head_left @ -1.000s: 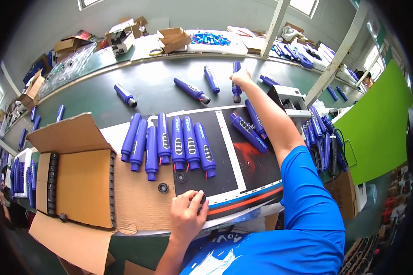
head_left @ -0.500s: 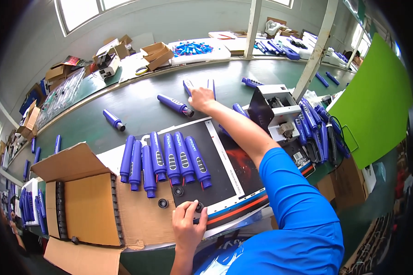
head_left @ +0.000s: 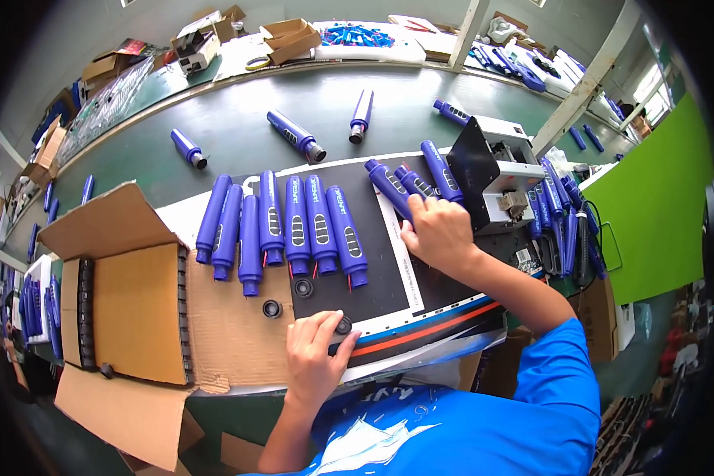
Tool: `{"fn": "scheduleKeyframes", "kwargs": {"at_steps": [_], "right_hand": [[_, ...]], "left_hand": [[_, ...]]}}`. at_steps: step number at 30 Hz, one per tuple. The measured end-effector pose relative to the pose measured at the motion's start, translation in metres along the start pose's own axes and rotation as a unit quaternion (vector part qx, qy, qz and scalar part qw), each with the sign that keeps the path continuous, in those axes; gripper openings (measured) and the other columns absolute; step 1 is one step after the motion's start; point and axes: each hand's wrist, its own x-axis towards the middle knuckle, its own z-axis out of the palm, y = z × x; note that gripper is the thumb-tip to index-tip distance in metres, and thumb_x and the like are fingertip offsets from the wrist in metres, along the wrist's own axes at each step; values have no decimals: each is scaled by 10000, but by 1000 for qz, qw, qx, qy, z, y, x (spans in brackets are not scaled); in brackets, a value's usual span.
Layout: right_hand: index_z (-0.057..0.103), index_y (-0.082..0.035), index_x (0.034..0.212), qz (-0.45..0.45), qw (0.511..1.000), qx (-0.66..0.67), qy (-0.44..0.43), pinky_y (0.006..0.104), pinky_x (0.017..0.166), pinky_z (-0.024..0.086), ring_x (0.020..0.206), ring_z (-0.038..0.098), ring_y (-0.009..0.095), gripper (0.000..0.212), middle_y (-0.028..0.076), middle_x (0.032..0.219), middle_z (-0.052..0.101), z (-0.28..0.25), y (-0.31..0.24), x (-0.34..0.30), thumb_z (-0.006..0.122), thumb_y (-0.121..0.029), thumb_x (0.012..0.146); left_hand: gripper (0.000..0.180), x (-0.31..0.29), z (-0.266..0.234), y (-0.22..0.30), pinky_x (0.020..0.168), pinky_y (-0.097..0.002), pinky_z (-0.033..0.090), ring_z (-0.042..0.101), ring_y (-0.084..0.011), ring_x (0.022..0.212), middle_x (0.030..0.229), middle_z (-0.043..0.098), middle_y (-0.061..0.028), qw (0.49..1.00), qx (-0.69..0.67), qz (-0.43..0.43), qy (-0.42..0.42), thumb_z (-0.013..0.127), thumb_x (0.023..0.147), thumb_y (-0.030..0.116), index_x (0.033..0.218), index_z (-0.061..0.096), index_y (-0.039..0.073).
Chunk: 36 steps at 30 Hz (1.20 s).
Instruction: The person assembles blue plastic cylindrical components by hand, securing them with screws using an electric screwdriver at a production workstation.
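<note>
My right hand [head_left: 440, 230] is closed around the lower end of a purple tube-shaped housing [head_left: 386, 184] with an oval button panel, beside the metal machine. Two similar purple housings, one [head_left: 441, 170] standing out nearest the machine, lie just beyond my fingers. My left hand [head_left: 317, 349] rests at the mat's front edge, thumb and fingertips pinching a small black round cap [head_left: 343, 324]. Two more black caps, one [head_left: 302, 288] on the mat and another [head_left: 272, 309] on cardboard, lie nearby. Several purple housings [head_left: 296, 226] are lined up ahead of my left hand, red wires at their near ends.
An open cardboard box [head_left: 139, 313] with black parts along its inner sides stands at left. At right are the grey machine [head_left: 504, 178], a pile of purple housings [head_left: 559, 214] and a green panel [head_left: 650, 206]. Other housings [head_left: 293, 135] lie farther back on the green table.
My right hand has come back from the far table to the mat beside the machine, now with a purple housing. My left hand stays at the black cap. The view has shifted.
</note>
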Motion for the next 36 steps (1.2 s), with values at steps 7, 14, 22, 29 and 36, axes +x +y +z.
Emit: {"fn": "scheduleKeyframes", "kwargs": {"at_steps": [7, 14, 22, 29, 36], "right_hand": [[654, -34, 830, -12, 973, 228, 33, 411, 761, 489, 838, 639, 296, 224, 122, 837, 650, -9, -23, 4, 708, -251, 847], [455, 107, 1386, 105, 869, 409, -257, 342, 756, 553, 866, 676, 242, 900, 204, 1022, 653, 15, -43, 44, 796, -477, 792], [618, 19, 1071, 185, 614, 715, -278, 262, 732, 521, 819, 623, 93, 421, 45, 915, 648, -34, -16, -21, 785, -218, 765], [460, -58, 1163, 298, 539, 782, 98, 290, 839, 487, 919, 582, 124, 510, 68, 1010, 564, -47, -31, -132, 768, -17, 759], [456, -71, 1170, 347, 518, 767, 148, 299, 844, 503, 925, 598, 151, 489, 112, 1029, 577, -42, -27, -153, 725, 10, 771]], "left_hand": [[407, -7, 0, 2, 781, -386, 468, 623, -272, 921, 1045, 670, -114, 999, -13, -44, -1, 838, 750, 125, 1105, 673, 10], [408, -3, 1, 6, 795, -382, 477, 638, -276, 865, 1019, 700, -132, 998, -49, -37, 6, 796, 751, 45, 1135, 663, 14], [381, -4, 3, 4, 820, -386, 465, 637, -290, 913, 1067, 699, -137, 1000, -20, -3, 6, 760, 781, 50, 1145, 660, 7], [413, 16, 17, 24, 714, -376, 372, 524, -238, 739, 775, 595, -71, 989, 126, -51, -60, 804, 811, 313, 1084, 695, 23], [561, 17, 37, 46, 756, -360, 347, 517, -192, 723, 717, 589, -26, 987, 65, -97, -108, 823, 804, 318, 1201, 643, -36]]}}
